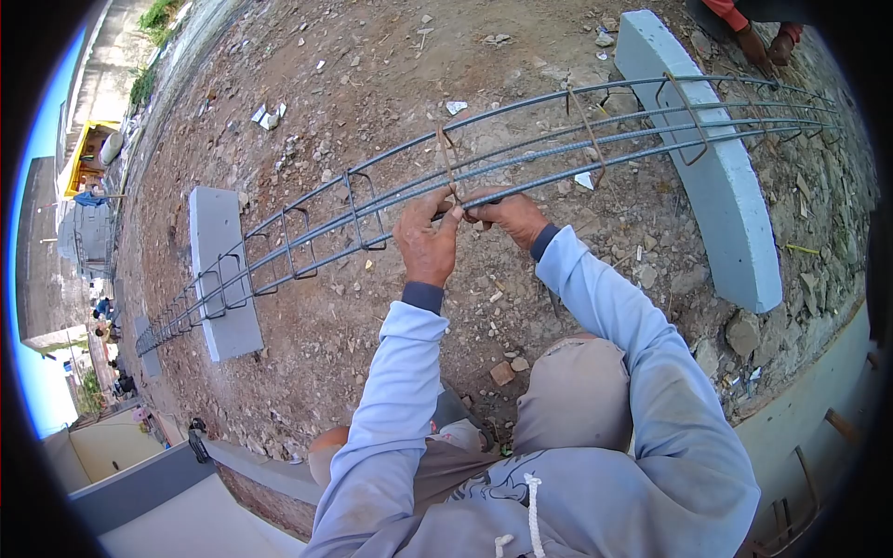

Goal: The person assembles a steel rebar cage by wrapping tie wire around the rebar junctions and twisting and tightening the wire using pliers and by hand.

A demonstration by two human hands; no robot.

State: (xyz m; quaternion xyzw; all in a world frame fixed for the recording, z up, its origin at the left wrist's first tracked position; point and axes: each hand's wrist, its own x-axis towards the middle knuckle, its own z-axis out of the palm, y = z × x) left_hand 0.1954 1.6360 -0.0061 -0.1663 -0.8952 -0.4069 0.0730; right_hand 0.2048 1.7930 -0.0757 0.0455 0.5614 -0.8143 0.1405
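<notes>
A long rebar cage (539,167) of steel bars and bent square stirrups runs across the view in front of me. My left hand (428,237) is closed, thumb and fingers pinching the lower part of a rusty stirrup (445,153) where it meets the near bar. Just to its right, my right hand (512,219) is closed at the same joint, its fingertips curled around the near bar. Something small and dark shows at the right fingertips, too hidden to name. The two hands almost touch.
The cage rests on pale lightweight blocks, one (712,177) at the right and another (219,279) at the left. Rubble and stones cover the dirt ground (353,93). A co-worker's hands (767,46) are near the cage's far right end. A low wall (819,409) stands at lower right.
</notes>
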